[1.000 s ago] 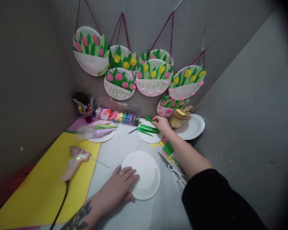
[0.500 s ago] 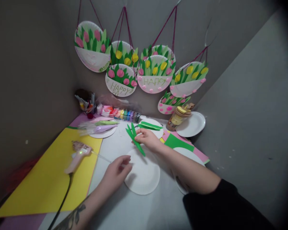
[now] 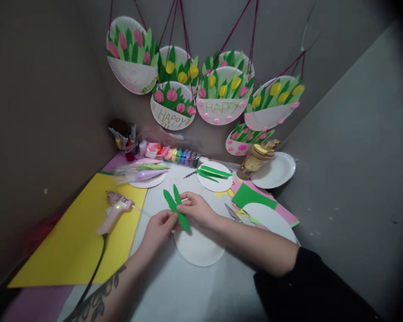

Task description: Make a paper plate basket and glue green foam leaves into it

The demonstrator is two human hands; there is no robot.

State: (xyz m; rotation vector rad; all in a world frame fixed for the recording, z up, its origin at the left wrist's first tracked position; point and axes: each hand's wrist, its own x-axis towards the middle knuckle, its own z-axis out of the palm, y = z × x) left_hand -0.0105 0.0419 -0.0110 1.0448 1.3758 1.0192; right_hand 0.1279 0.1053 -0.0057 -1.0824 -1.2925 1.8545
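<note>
Green paper leaves (image 3: 177, 206), cut long with pointed tips, are held between both hands above a white paper plate (image 3: 200, 249). My right hand (image 3: 195, 208) pinches them from the right side. The thumb and fingers of my left hand (image 3: 161, 226) close on them at the lower left. Beyond, more green paper strips (image 3: 214, 171) lie on a second paper plate (image 3: 221, 184). How many leaves are in my hands I cannot tell exactly, as they overlap.
A pink glue gun (image 3: 115, 213) rests on yellow paper (image 3: 77, 237) at the left. Scissors (image 3: 233, 212), green paper (image 3: 254, 200) and another plate (image 3: 272, 221) lie right. A cup (image 3: 254, 163) stands behind them. Decorated plates (image 3: 222, 109) hang on the wall.
My right hand has brought the green leaves down and nearer. My left hand has moved up and taken hold of them too.
</note>
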